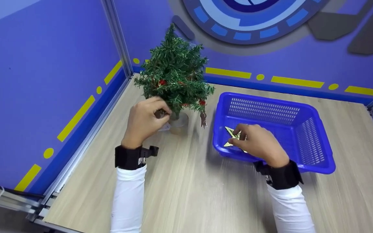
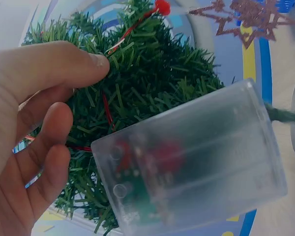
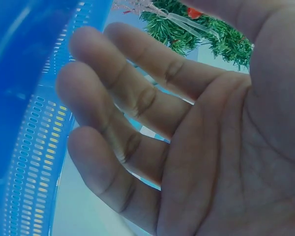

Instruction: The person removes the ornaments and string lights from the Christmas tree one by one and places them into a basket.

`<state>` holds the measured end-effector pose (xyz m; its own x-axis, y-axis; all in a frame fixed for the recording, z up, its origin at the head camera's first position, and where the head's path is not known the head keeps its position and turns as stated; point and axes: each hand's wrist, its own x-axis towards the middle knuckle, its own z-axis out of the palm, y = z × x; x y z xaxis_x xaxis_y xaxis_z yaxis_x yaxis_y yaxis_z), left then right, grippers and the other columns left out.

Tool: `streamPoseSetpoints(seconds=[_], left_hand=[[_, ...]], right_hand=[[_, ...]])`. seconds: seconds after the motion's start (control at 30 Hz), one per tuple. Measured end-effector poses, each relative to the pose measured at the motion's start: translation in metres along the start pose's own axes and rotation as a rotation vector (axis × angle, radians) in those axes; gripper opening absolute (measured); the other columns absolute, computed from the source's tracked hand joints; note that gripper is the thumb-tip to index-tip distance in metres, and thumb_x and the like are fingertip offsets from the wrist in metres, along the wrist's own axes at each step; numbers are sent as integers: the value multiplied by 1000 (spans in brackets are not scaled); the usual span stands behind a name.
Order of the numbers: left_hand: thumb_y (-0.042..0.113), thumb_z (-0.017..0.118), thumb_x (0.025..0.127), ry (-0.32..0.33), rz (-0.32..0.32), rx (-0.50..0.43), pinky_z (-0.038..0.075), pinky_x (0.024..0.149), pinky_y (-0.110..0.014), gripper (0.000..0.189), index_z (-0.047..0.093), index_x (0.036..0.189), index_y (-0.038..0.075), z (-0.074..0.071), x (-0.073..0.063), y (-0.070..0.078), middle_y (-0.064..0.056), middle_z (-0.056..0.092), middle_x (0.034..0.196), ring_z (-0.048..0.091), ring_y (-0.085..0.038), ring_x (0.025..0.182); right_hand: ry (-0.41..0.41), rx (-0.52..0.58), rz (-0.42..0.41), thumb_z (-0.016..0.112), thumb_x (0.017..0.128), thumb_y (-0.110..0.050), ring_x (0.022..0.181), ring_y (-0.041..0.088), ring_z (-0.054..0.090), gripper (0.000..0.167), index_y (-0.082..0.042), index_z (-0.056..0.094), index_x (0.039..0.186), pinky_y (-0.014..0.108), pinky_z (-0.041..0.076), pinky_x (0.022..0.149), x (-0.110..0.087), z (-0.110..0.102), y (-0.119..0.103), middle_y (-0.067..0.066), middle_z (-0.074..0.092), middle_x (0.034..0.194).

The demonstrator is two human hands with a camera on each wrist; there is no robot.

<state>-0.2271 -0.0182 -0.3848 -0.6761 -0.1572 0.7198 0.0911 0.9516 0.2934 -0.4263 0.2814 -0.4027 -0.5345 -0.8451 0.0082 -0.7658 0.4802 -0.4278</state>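
My left hand [image 1: 147,118] is at the lower left branches of a small green Christmas tree [image 1: 176,68], thumb and forefinger curved toward each other. In the left wrist view, the thumb lies against the branches and the forefinger's tip is hidden; whether it pinches anything is unclear. A clear battery box [image 2: 191,162] with red wires is close to that hand. My right hand [image 1: 256,140] reaches into a blue plastic basket [image 1: 314,139], fingers over a gold star [image 1: 230,131] and partly covering it. Its fingers [image 3: 132,93] are loosely bent in the right wrist view, without any visible grip.
A glittery brown star ornament [image 2: 248,19] hangs from the tree's right side. Red berries [image 1: 162,82] dot the branches. The tree stands on a round pale base [image 1: 179,123] on the wooden table [image 1: 186,184]. Blue-purple panels [image 1: 53,81] close off the left and back.
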Motion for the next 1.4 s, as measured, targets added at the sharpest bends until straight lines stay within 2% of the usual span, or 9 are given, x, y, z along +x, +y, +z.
streamPoseSetpoints(seconds=[0.33, 0.5, 0.6, 0.73, 0.9, 1.03, 1.1, 1.23, 1.4], left_hand=[[16, 84, 79, -61, -122, 6, 47, 62, -29, 16, 75, 92, 21, -9, -5, -8, 4, 71, 89, 62, -11, 70], [43, 90, 74, -84, -131, 146, 45, 57, -32, 36, 72, 93, 18, -8, -4, 1, 1, 71, 85, 58, -15, 65], [47, 88, 76, -82, -172, 251, 44, 51, -35, 39, 70, 87, 14, -6, -1, 12, -2, 70, 78, 58, -19, 59], [42, 86, 79, -77, -314, 337, 49, 50, -40, 33, 72, 81, 12, -3, 4, 29, -6, 72, 74, 64, -25, 59], [43, 86, 79, -69, -497, 366, 54, 57, -48, 35, 71, 74, 12, 2, 7, 43, -9, 74, 74, 69, -33, 65], [44, 82, 82, -101, -563, 359, 50, 52, -46, 40, 61, 63, 16, 5, 6, 42, -5, 68, 65, 64, -29, 57], [41, 80, 85, -113, -573, 331, 49, 51, -45, 36, 65, 64, 17, 6, 5, 39, -4, 67, 65, 62, -26, 56], [34, 77, 89, -120, -550, 270, 51, 54, -46, 18, 81, 83, 18, 6, 4, 34, -7, 76, 78, 67, -28, 61], [25, 73, 92, -127, -504, 206, 52, 58, -46, 15, 83, 101, 21, 3, 3, 28, -6, 79, 94, 71, -28, 72]], right_hand=[[-6, -24, 11, 71, 91, -45, 80, 17, 68, 40, -12, 73, 114, 41, 55, 72, 0, 3, -1, 3, 74, 91], [-10, -25, 5, 72, 92, -45, 83, 19, 69, 41, -11, 73, 115, 44, 57, 75, -1, 3, -3, 4, 75, 94], [-8, -29, 0, 72, 92, -45, 84, 19, 70, 41, -11, 73, 115, 45, 57, 76, -1, 4, -3, 4, 76, 94], [-5, -28, -2, 72, 92, -45, 84, 19, 70, 40, -12, 73, 115, 45, 57, 77, -1, 5, -3, 3, 76, 94], [-4, -17, -5, 71, 92, -44, 83, 18, 70, 38, -14, 73, 114, 44, 57, 76, -1, 5, -4, 2, 76, 93], [0, -22, -9, 72, 91, -45, 83, 18, 70, 37, -15, 73, 113, 43, 57, 76, 0, 4, -5, 1, 76, 92], [1, -27, -11, 72, 91, -45, 84, 18, 70, 37, -15, 73, 113, 44, 57, 76, -1, 4, -5, 1, 76, 92], [1, -30, -3, 72, 91, -46, 83, 18, 69, 36, -16, 73, 112, 43, 56, 75, -1, 3, -6, 1, 75, 91], [-6, -34, 7, 72, 91, -46, 82, 17, 68, 36, -16, 73, 113, 42, 56, 74, 0, 3, -6, 1, 75, 91]])
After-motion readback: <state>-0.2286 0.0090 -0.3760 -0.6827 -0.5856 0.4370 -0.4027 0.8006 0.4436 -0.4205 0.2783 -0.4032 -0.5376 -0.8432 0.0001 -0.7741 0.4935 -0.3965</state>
